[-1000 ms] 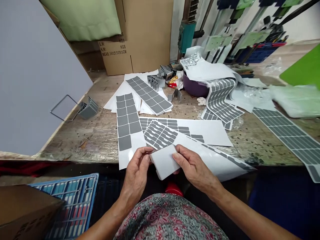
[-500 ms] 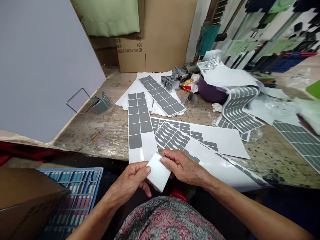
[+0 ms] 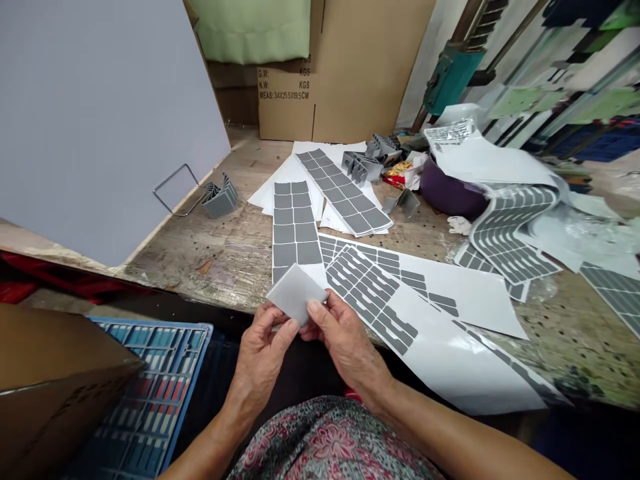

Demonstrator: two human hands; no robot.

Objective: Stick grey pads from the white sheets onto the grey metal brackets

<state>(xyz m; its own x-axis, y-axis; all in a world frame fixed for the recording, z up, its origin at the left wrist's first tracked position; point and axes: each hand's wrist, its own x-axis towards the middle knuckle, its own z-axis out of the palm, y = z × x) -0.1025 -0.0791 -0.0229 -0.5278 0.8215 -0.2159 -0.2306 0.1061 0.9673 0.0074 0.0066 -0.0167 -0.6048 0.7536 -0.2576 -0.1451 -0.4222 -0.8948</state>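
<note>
Two hands: left [image 3: 263, 357], right [image 3: 345, 343]. Both grip one pale, nearly square pad [image 3: 296, 294], held just above the desk [image 3: 200, 260] edge, a corner pointing away; long axis indistinct. Left fingers [image 3: 274, 321] lie beneath; right fingers [image 3: 316, 310] press its near edge. Grey-label sheets [image 3: 295, 223] lie beyond. Lower left: blue crate [image 3: 150, 393], partly hidden by cardboard box [image 3: 55, 367]; contents hard to make out.
</note>
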